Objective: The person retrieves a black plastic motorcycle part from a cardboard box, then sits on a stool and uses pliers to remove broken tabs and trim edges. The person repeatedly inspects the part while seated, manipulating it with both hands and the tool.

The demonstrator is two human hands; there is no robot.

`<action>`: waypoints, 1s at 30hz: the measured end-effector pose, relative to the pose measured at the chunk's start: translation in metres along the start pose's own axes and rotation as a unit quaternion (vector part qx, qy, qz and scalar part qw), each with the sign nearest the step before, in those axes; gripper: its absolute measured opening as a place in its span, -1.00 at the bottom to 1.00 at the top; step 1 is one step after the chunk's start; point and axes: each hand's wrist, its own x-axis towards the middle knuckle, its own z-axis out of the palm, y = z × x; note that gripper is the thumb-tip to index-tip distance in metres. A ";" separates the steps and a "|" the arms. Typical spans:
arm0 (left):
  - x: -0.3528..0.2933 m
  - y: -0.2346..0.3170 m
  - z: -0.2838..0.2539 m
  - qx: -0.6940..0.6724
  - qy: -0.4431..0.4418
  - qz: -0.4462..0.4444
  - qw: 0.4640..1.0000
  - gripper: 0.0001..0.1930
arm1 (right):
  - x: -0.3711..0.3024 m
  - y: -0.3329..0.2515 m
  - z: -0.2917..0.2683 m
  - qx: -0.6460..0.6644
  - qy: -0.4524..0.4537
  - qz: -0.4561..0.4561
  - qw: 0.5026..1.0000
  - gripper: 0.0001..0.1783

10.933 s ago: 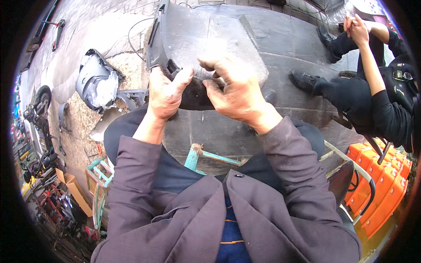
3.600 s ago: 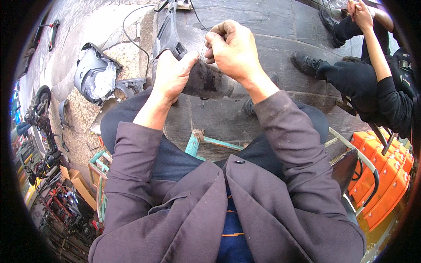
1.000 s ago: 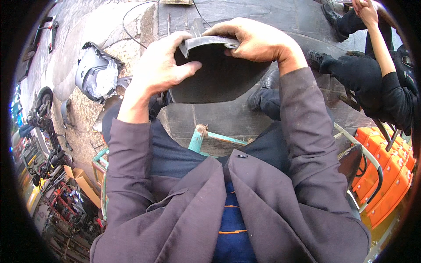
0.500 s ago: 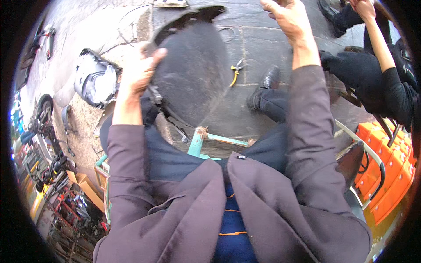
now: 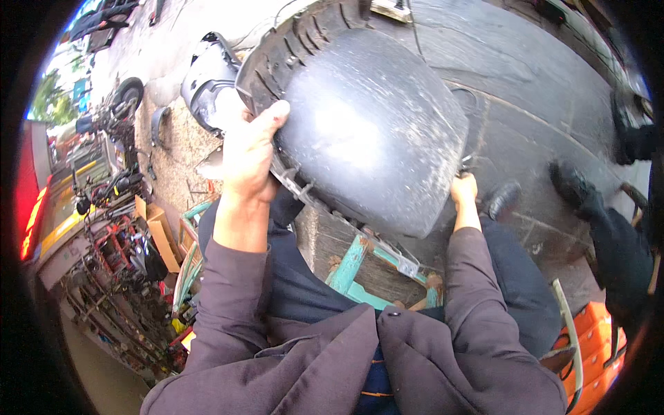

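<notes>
A large black plastic shell, scuffed on its smooth face and ribbed along its rim, is tilted over my lap. My left hand grips its left edge, thumb on top and the other fingers mostly hidden. Beyond the shell's right edge, my right hand is low near the floor, its fingers closed around the handles of a pair of pliers. Only the dark metal end of the pliers shows. Under the shell's lower rim is a worn turquoise frame.
A grey and black plastic housing lies on the ground at the left. A cardboard box and heaped metal parts are farther left. Another person's dark-clothed leg and orange stools are at the right.
My right hand has come down from the upper right to the pliers on the floor and closed on them. The shell, in my left hand, is raised and turned. The view has swung left.
</notes>
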 end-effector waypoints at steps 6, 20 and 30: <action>-0.004 0.008 0.012 -0.022 0.021 -0.060 0.998 -0.64 | 0.026 0.022 0.032 0.142 0.015 0.109 0.984 -0.42; -0.018 0.015 0.020 -0.049 -0.058 0.087 0.993 -0.71 | -0.042 -0.139 -0.193 0.369 0.176 -0.114 0.906 -0.57; -0.041 0.032 0.013 -0.125 -0.126 0.071 0.981 -0.60 | -0.248 -0.197 -0.327 0.410 -0.233 -0.491 0.733 -0.20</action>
